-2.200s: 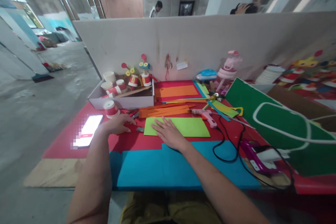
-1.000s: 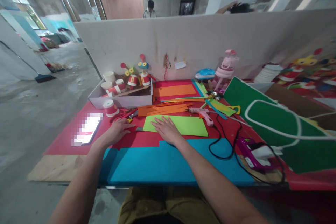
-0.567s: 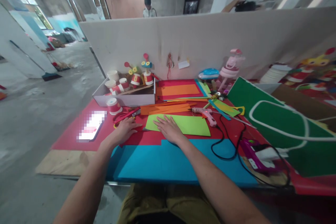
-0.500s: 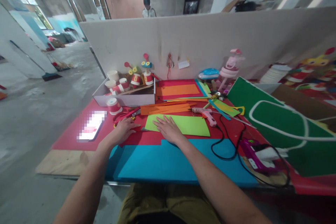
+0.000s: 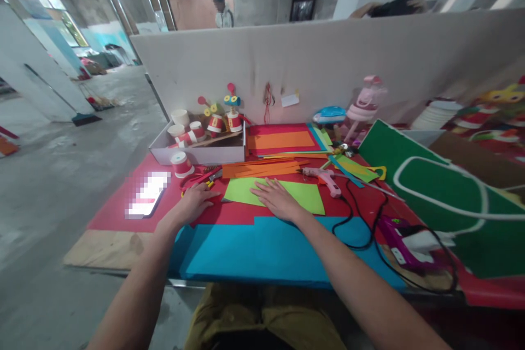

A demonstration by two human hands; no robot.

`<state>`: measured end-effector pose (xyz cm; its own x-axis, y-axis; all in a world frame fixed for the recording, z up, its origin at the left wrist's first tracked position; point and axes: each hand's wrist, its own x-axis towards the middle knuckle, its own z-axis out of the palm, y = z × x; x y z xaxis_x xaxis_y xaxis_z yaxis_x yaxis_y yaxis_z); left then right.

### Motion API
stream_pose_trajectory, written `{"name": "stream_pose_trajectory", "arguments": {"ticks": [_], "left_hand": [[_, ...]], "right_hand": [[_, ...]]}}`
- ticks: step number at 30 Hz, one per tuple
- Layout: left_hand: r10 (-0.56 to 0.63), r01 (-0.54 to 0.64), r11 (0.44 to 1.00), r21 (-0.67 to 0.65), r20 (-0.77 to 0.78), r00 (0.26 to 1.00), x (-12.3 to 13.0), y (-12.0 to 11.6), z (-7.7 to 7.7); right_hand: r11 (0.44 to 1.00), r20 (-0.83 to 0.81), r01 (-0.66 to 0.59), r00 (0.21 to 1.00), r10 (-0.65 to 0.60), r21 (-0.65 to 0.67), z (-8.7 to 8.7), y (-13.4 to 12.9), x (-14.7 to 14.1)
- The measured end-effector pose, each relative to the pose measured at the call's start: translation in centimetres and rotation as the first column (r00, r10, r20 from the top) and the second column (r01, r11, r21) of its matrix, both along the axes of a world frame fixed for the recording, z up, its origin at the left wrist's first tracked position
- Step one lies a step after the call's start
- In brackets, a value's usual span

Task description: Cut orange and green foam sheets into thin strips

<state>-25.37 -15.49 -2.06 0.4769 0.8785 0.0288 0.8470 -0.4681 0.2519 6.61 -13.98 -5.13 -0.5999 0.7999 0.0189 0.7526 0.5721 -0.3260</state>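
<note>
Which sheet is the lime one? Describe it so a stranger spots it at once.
On the red-topped table, find the blue paper along the near edge. Just beyond it lies the lime sheet, with the right hand spread over it. It is one broad, bright panel, unlike the narrow orange strips on its far side.

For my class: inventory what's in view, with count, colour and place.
Box: one, white, back left
Cup figures: two, multicoloured, in or behind box
Loose cup: one, red-white, before box
Phone: one, white screen, left
Green sheet: one, lime, centre
Orange strips: several, orange, behind sheet
Blue paper: count unclear, blue, near edge
Glue gun: one, pink, right of sheet
Socket unit: one, purple, right
Board: one, dark green, far right
Left hand: one, bare, left of sheet
Right hand: one, bare, on sheet
</note>
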Motion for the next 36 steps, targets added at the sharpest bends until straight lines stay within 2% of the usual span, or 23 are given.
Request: {"name": "stream_pose_trajectory", "arguments": {"ticks": [4, 12, 36], "left_hand": [[0.012, -0.012, 1.0, 0.023, -0.005, 1.0, 0.0, -0.1, -0.4], [0.018, -0.017, 0.998, 0.066, -0.01, 1.0, 0.2, -0.3, -1.0], [-0.011, 0.011, 0.994, 0.106, -0.003, 1.0, 2.5, -1.4, -0.9]], "right_hand": [[1.0, 0.001, 0.011, 1.0, -0.011, -0.003, -0.5, -0.1, -0.2], [1.0, -0.005, 0.011, 1.0, -0.011, -0.006, -0.3, -0.1, -0.2], [1.0, -0.017, 0.0, 1.0, 0.0, -0.011, -0.6, 0.2, -0.2]]}}
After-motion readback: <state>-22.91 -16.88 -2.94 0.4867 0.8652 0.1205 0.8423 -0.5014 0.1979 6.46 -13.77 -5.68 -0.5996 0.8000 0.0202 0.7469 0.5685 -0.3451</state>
